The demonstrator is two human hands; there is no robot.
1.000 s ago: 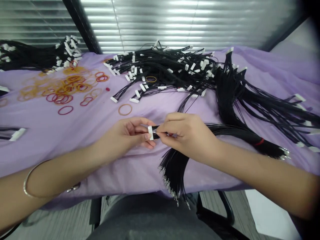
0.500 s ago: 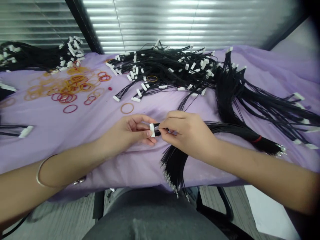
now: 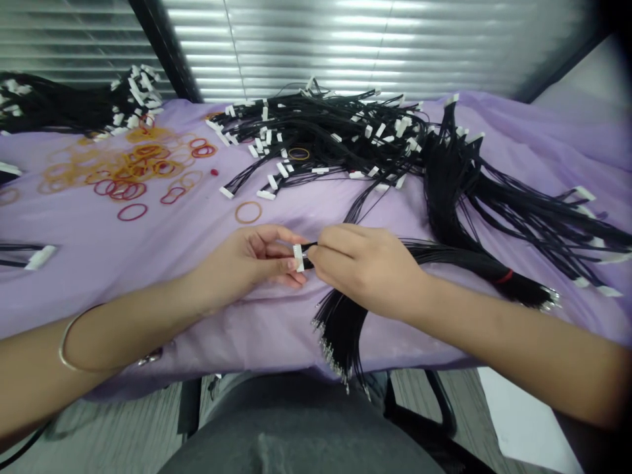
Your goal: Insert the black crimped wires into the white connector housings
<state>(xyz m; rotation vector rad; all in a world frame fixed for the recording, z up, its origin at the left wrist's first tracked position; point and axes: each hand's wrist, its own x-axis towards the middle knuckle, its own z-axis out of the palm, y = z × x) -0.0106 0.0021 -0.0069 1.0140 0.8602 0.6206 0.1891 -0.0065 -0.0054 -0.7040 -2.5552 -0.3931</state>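
My left hand point(image 3: 269, 257) pinches a small white connector point(image 3: 299, 257) between thumb and fingers, low over the purple cloth. Black wires run from the connector's right side toward my right hand point(image 3: 350, 263). The fingers of my right hand are closed on a wire close to the connector; the fingertips partly hide it. Below my right hand, a bundle of loose black wires point(image 3: 340, 329) with silver tips hangs over the front edge of the cloth. To the right lies another black bundle point(image 3: 474, 260), tied with a red band.
Black harnesses with white connectors point(image 3: 326, 131) are heaped at the back centre, with more point(image 3: 59, 105) at the back left. Yellow and red rubber bands point(image 3: 133, 168) lie scattered on the purple cloth point(image 3: 192, 210). Blinds point(image 3: 296, 46) stand behind.
My right hand has turned slightly and its fingers have curled in more, covering more of the wire by the connector. The whole view has shifted a little, with things slightly farther left.
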